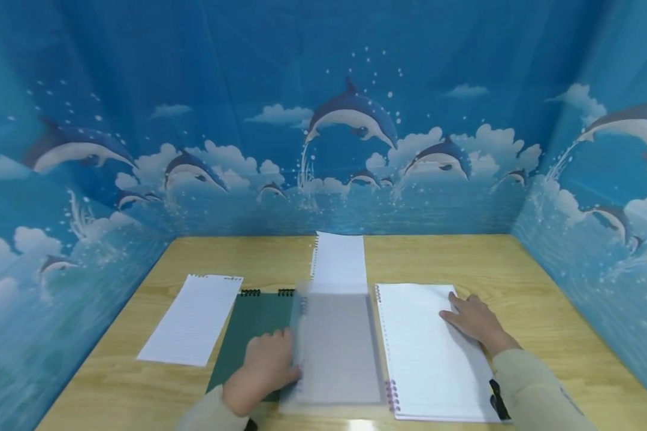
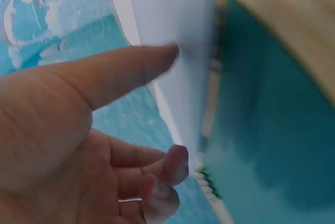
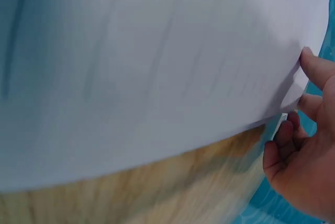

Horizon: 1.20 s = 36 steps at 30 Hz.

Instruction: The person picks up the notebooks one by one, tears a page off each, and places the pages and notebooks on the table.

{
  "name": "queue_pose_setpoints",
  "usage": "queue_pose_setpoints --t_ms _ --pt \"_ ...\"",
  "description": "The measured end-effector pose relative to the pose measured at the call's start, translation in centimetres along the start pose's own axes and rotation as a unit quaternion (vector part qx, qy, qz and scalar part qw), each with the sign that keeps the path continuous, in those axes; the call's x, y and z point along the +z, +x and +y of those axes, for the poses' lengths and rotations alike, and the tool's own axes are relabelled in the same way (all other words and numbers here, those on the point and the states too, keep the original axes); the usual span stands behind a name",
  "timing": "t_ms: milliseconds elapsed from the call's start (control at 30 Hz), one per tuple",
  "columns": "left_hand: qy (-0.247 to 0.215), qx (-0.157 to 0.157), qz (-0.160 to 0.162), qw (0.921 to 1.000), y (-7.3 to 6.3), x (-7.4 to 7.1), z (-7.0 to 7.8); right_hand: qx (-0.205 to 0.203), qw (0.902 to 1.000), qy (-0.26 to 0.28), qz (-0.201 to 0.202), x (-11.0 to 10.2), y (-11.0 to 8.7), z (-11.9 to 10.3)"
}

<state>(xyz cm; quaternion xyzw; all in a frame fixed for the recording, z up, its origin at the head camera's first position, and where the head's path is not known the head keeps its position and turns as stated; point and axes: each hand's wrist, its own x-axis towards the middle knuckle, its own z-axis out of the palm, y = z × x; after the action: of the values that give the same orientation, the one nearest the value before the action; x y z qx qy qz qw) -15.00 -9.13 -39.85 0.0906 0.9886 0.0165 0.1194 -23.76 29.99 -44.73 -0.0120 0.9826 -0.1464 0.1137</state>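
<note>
In the head view my right hand (image 1: 474, 320) is at the upper right corner of an open spiral notebook (image 1: 426, 353) with ruled white pages. Thumb and index finger pinch the corner of its top page (image 3: 178, 67), which buckles slightly between them in the right wrist view. My left hand (image 1: 266, 365) is beside the coil edge of a middle notebook (image 1: 339, 353) with a translucent cover, blurred here. Its thumb (image 2: 131, 72) is extended and the other fingers bend loosely, with nothing between them. Below that hand lies a dark green notebook (image 1: 264, 317) with black rings along its top.
A loose ruled sheet (image 1: 194, 320) with a torn edge lies at the left. Another torn sheet (image 1: 338, 257) lies behind the middle notebook, partly covered by it. Dolphin-printed curtains (image 1: 323, 197) surround the wooden table (image 1: 437, 257) at the back and sides.
</note>
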Motion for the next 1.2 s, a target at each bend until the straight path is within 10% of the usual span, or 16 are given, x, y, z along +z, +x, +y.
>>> queue_pose_setpoints --t_ms 467,633,800,1200 --pt "0.057 0.167 -0.045 0.9832 3.9 0.3 7.6 -0.017 0.9851 -0.072 0.156 0.8 -0.8 -2.2" --pt "0.069 0.162 -0.043 0.9834 5.1 1.2 8.8 0.013 0.992 0.06 0.11 0.0 -0.4 -1.9" --pt "0.057 0.151 -0.04 0.986 6.4 1.1 9.1 0.077 0.9734 0.209 0.052 -1.0 -0.2 -1.6" --pt "0.038 0.133 -0.034 0.9898 8.8 0.9 8.6 0.102 0.9798 0.169 0.034 -1.7 -0.3 -0.8"
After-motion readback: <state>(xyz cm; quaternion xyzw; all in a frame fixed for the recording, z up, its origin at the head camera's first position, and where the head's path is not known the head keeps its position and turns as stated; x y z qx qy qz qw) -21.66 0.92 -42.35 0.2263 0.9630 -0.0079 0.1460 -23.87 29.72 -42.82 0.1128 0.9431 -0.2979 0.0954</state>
